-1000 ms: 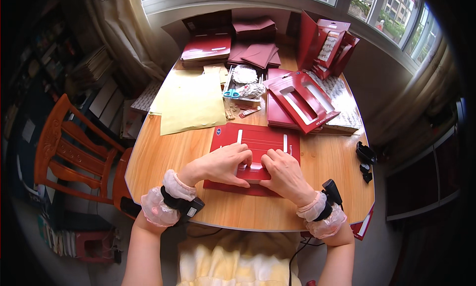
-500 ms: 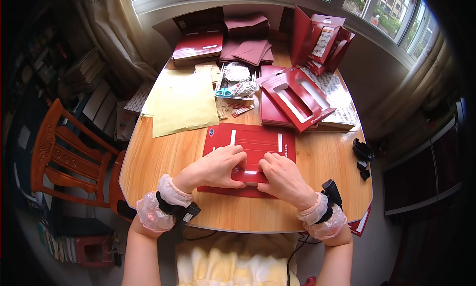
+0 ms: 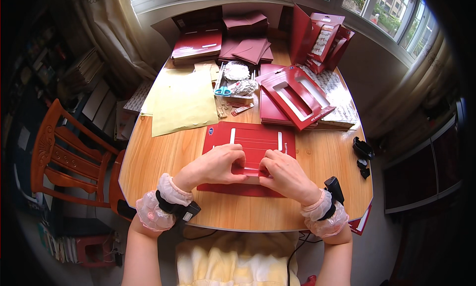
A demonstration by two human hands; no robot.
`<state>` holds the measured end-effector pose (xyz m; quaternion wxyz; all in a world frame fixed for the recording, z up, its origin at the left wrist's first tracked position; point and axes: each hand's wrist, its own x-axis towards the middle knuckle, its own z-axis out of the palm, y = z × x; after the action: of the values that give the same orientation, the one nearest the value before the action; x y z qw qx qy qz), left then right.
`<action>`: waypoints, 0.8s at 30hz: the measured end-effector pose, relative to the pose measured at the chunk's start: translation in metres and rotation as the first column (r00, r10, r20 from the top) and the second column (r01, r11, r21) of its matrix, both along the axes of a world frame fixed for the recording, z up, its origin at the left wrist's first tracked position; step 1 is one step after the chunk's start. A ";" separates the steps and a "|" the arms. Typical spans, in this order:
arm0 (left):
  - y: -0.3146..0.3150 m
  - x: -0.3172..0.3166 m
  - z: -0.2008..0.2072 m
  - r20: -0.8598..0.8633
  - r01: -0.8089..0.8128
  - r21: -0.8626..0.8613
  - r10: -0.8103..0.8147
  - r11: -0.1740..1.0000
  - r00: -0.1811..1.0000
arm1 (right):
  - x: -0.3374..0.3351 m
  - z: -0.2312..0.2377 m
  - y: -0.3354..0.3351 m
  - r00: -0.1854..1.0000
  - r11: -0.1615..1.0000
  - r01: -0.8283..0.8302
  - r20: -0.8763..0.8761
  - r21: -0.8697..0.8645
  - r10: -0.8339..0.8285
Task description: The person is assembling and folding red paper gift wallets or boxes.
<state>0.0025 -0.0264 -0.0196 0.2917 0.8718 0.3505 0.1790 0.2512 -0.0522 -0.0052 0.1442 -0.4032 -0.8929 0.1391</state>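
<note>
A red printed cardboard sheet with white slots and several parallel crease lines lies on the table in front of me. Its near part is bent up between my hands. My left hand is closed on the left end of the raised strip, thumb on the near side and fingers curled behind. On the right end, my right hand grips it the same way, with its fingertips partly hidden. Below the hands, a flat dark red part of the cardboard rests on the wood.
Red window boxes lie at the right, near standing folders. Yellow sheets cover the left. Behind are stacked red cards, envelopes, and a tray holding white twine and blue-handled scissors. Black items sit by the right edge.
My right hand has shifted slightly right and up along the strip, and the near strip of the cardboard appears a little more raised. The left hand has barely moved.
</note>
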 end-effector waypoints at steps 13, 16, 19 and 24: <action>0.010 0.003 -0.006 0.079 -0.053 0.035 0.050 0.998 0.996 | 0.025 0.000 0.018 0.992 0.989 -0.003 -0.124 -0.149 -0.016; 0.010 0.004 -0.007 0.068 -0.080 0.055 0.076 0.995 0.995 | 0.025 0.001 0.023 0.993 0.969 0.047 -0.098 -0.243 -0.072; 0.010 0.004 -0.010 0.072 -0.084 0.090 0.078 0.992 0.994 | 0.028 -0.006 0.028 0.980 0.934 0.039 -0.170 -0.355 -0.105; 0.011 0.002 -0.018 0.086 -0.079 0.130 0.068 0.988 0.994 | 0.026 -0.007 0.028 0.972 0.929 0.039 -0.203 -0.367 -0.122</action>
<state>0.0045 -0.0154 -0.0376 0.2400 0.8679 0.3573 0.2481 0.2776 -0.0244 -0.0119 0.1723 -0.4411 -0.8130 0.3388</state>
